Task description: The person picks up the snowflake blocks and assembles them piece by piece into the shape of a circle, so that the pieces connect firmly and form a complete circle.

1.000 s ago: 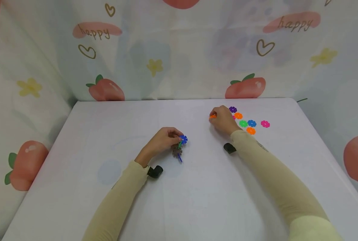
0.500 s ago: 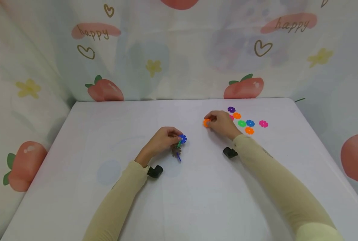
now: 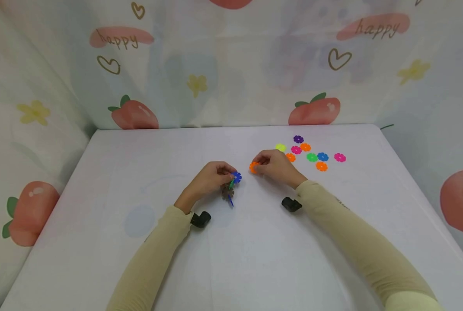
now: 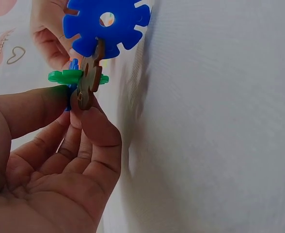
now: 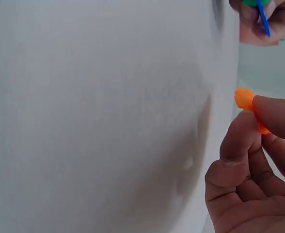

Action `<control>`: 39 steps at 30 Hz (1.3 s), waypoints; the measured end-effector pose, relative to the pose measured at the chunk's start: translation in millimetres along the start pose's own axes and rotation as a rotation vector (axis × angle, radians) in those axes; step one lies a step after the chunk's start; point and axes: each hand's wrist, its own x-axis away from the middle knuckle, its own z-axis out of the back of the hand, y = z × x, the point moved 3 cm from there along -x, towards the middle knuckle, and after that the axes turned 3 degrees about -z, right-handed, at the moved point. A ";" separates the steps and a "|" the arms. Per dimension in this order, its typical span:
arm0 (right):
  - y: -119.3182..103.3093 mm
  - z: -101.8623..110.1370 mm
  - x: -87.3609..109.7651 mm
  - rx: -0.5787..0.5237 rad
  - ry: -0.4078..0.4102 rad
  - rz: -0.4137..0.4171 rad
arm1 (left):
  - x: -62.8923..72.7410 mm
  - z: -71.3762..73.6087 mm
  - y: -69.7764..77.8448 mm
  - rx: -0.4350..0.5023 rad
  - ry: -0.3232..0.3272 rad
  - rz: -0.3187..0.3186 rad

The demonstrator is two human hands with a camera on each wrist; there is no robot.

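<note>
Between thumb and fingers, my left hand [image 3: 209, 180] grips a small cluster of notched plastic snowflake discs joined at their slots. In the left wrist view the cluster includes a large-looking blue disc [image 4: 87, 31], a brown disc [image 4: 88, 80], a green disc [image 4: 65, 76] and a second blue one seen edge-on, partly hidden by the thumb. My right hand [image 3: 279, 167] pinches an orange snowflake disc [image 3: 253, 167] by its edge, a short way right of the cluster. In the right wrist view that orange disc [image 5: 244, 98] is tilted between thumb and index finger, apart from the cluster.
Behind the right hand, loose discs lie flat on the white table [image 3: 231, 259]: yellow [image 3: 280, 147], purple [image 3: 298, 139], green [image 3: 311, 157], blue [image 3: 322, 157], and several pink and orange ones. A printed curtain [image 3: 231, 65] hangs along the table's back and sides.
My right hand has moved left and nearer with the orange disc, towards the cluster, uncovering yellow, pink and orange discs behind it. The left hand stays almost still, holding the cluster.
</note>
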 end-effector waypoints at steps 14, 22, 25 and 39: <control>-14.7 -20.0 3.9 0.023 -0.195 0.153 | -1.6 1.2 -2.9 0.004 0.003 -0.006; -15.2 -24.2 4.1 0.079 -0.157 0.220 | 0.0 0.7 -3.2 0.012 0.008 -0.014; -16.4 -24.8 5.7 0.082 -0.136 0.252 | 0.5 -0.1 -2.8 0.012 0.007 -0.019; -30.4 -28.9 11.5 0.258 -0.072 0.420 | -1.8 -4.1 0.4 0.022 0.025 -0.038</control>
